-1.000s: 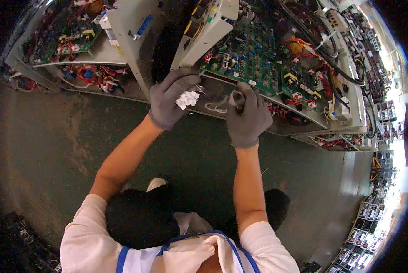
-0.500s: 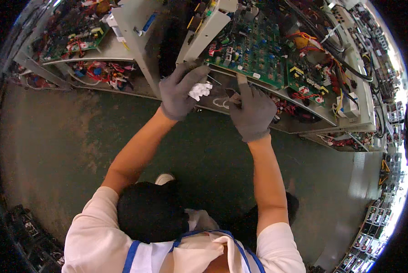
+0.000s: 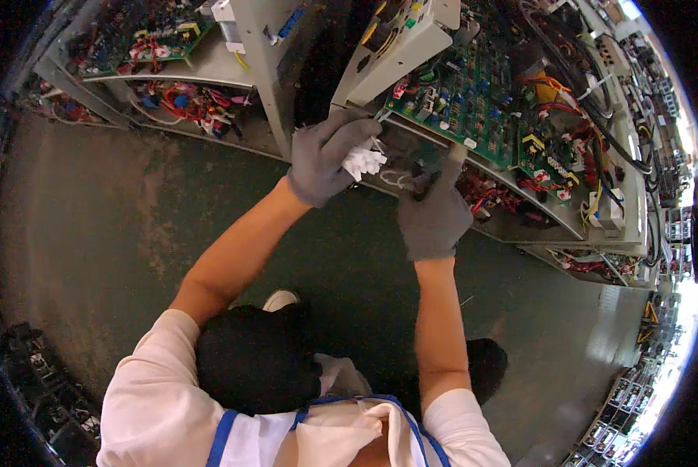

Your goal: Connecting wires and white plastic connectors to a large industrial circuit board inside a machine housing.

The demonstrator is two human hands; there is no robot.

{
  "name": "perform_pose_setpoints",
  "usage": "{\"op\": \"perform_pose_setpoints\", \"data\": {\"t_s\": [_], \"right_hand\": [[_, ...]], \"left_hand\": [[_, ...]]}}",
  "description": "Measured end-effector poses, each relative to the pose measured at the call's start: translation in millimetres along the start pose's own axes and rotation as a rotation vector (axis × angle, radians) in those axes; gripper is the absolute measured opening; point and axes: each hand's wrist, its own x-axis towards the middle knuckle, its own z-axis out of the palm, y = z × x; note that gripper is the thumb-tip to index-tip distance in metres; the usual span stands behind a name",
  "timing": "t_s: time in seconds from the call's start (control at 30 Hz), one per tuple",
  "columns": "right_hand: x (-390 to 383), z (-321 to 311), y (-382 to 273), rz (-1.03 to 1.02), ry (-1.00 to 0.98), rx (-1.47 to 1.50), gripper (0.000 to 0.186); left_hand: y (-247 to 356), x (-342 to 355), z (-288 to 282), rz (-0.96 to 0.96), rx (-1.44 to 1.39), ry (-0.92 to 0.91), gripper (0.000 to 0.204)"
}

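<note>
Now, step: seating white plugs along the board edge, by the look of it.
Left hand [image 3: 327,159]: gloved, curled shut around a bunch of white plugs [image 3: 362,162], held just below the green board [image 3: 473,101].
Right hand [image 3: 434,214]: gloved, forefinger straight up against the board edge; grip on wires [image 3: 399,180] unclear.
Doing it well: probably free one plug at a time, line it up squarely, press straight without bending pins.
</note>
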Motion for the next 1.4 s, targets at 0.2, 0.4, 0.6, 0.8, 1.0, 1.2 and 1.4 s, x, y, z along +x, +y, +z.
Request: {"op": "perform_pose_setpoints", "data": {"t_s": [0.2,0.4,0.6,0.8,1.0,1.2,1.4], "right_hand": [[6.0,-4.9,4.7,-0.010,0.018,-0.101,0.080],[17.9,-7.5,26.7,-0.232,0.076,0.034,0.075],[26.1,-17.6,28.6,-0.310,0.058,0.073,0.069],[30.7,-19.0,22.1,-0.366,0.005,0.094,0.067],[34.6,-14.3,36.4,-0.405,0.013,0.143,0.063],[34.1,-11.4,33.0,-0.320,0.004,0.264,0.068],[31.9,-14.0,25.5,-0.257,0.140,0.212,0.056]], "left_hand": [[6.2,4.5,-0.4,-0.060,-0.101,0.039,0.034],[4.0,7.8,12.4,-0.035,-0.072,0.095,0.031],[17.3,8.5,12.2,-0.031,0.111,0.138,0.029],[23.8,6.3,7.6,-0.039,0.173,0.088,0.039],[22.7,6.7,18.2,-0.089,0.044,0.142,0.042],[23.4,7.2,12.9,0.036,0.203,0.013,0.030],[7.6,10.6,23.7,0.178,0.272,0.086,0.026]]}}
